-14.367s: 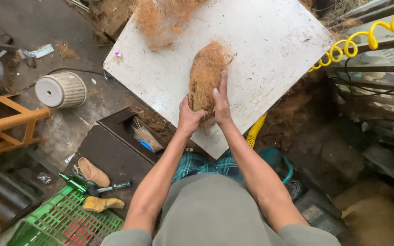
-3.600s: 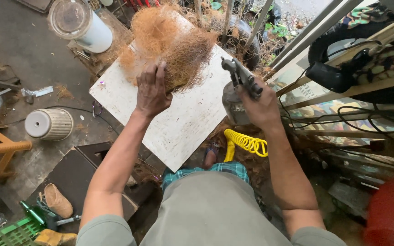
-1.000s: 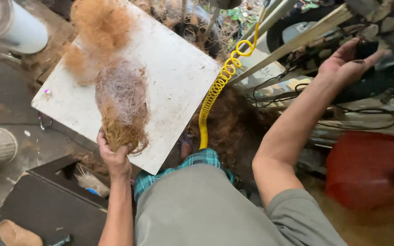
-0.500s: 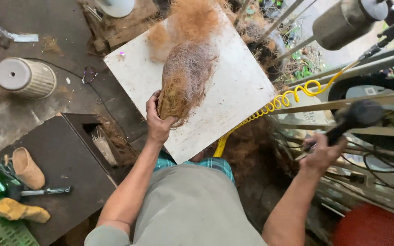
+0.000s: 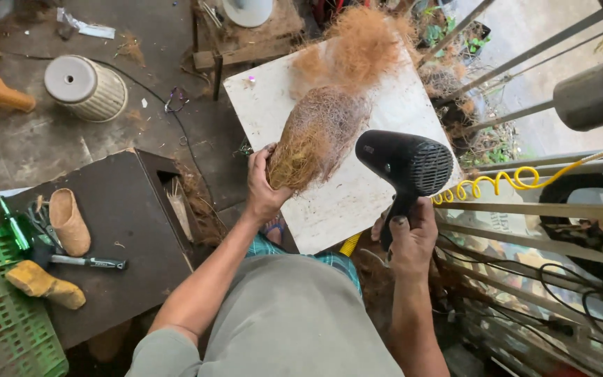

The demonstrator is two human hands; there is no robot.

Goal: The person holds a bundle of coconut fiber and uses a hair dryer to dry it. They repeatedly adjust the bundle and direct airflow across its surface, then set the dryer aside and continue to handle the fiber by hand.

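At the bottom of the frame both forearms rise from the cut-off torso. The right hand (image 5: 410, 237), lower centre-right, has its grip closed around the handle of a black hair dryer (image 5: 405, 167), hiding most of the handle. The left hand (image 5: 265, 188), at centre, is clamped on the lower end of a fibre bundle (image 5: 319, 136). The bundle lies over the white worktop (image 5: 357, 202); its far end blends into loose orange fibre (image 5: 357, 49).

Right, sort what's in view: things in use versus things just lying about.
In use:
left hand gripping fibre bundle
right hand holding black hair dryer
white board underneath

Lying about:
loose fibre pile
yellow coiled hose
ribbed white canister
green crate
dark box
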